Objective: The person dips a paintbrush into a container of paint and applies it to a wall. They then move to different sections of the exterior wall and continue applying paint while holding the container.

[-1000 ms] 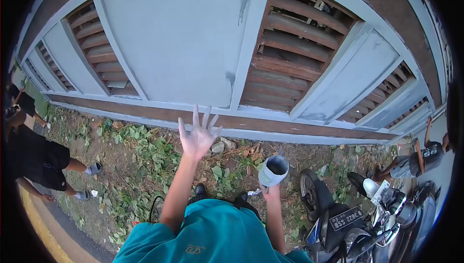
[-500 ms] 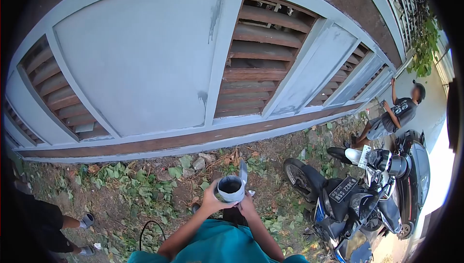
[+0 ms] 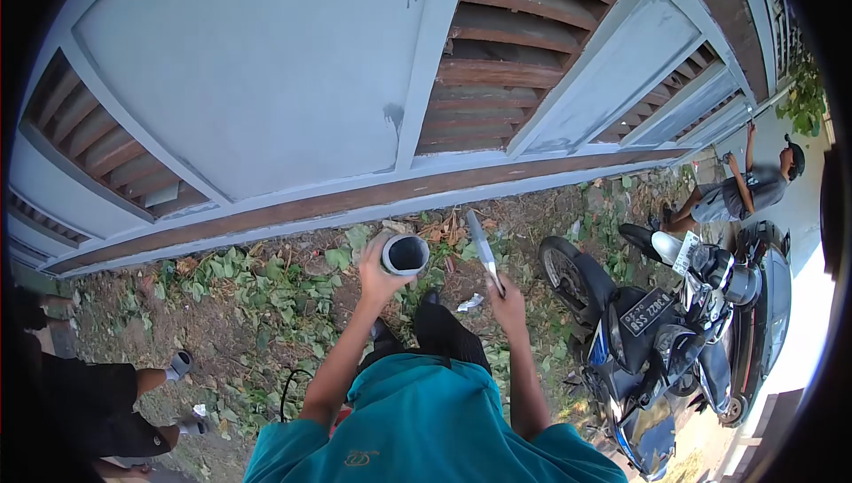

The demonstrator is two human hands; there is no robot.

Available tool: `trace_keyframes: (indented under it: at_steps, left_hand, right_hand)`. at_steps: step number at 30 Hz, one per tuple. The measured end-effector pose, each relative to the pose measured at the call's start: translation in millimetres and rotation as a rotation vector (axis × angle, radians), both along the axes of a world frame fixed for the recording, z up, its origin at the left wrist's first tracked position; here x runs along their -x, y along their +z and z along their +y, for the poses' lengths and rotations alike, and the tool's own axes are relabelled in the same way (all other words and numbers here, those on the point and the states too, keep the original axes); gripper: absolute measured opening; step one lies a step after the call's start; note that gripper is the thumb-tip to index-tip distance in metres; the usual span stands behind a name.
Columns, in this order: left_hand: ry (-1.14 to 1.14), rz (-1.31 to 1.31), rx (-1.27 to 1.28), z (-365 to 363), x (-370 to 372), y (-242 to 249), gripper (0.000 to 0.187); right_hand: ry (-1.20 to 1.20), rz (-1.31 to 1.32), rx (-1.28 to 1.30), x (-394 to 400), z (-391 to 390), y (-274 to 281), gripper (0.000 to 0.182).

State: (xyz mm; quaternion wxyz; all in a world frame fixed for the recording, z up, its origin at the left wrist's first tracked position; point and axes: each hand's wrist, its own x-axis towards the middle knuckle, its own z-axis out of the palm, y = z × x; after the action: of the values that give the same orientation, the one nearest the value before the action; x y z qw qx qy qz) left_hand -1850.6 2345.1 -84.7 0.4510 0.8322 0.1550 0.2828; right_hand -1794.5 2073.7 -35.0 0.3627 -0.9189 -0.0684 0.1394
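Observation:
My left hand is wrapped round the side of a round, open-topped paint can. Its rim is grey-white and its inside looks dark; what lies within I cannot make out. To the right, clear of the can, my right hand grips the dark handle of a slim paintbrush. The brush points up and slightly left, its far end grey-blue and its middle silvery. Beyond both hands stands the pale grey wall panel, which bears darker wet-looking patches near its right edge.
Brown louvred openings break up the wall. Leaves and stones litter the ground. A parked motorcycle stands at the right, with a person at the wall behind it. Another person's legs show at lower left.
My hands have separated: the can moved up and slightly left, while the brush moved right, away from the can. The view has tilted down, and the person at right has shifted slightly.

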Motion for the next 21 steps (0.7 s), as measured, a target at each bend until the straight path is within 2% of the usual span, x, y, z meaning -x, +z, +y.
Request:
trace_keyframes:
  at_steps: [2, 5, 7, 14, 19, 21]
  left_hand:
    - [0.035, -0.004, -0.062, 7, -16, -2, 0.079]
    - [0.054, -0.072, -0.134, 22, -46, 10, 0.079]
    - [0.016, -0.183, -0.092, 29, -63, 19, 0.079]
    - [-0.010, -0.109, -0.258, 39, -115, 55, 0.077]
    - [-0.007, -0.054, -0.321, 32, -153, 63, 0.079]
    - [0.021, -0.014, -0.500, 25, -161, 68, 0.082]
  right_hand:
    - [0.085, -0.293, -0.098, -24, -18, -15, 0.034]
    - [0.109, -0.368, -0.112, -50, -10, 30, 0.040]
    - [0.107, -0.383, -0.130, -67, -11, 41, 0.040]
    - [0.180, -0.384, -0.293, -100, -24, 114, 0.037]
    - [0.331, -0.359, -0.391, -123, -35, 123, 0.033]
    - [0.333, -0.336, -0.412, -133, -38, 120, 0.030]
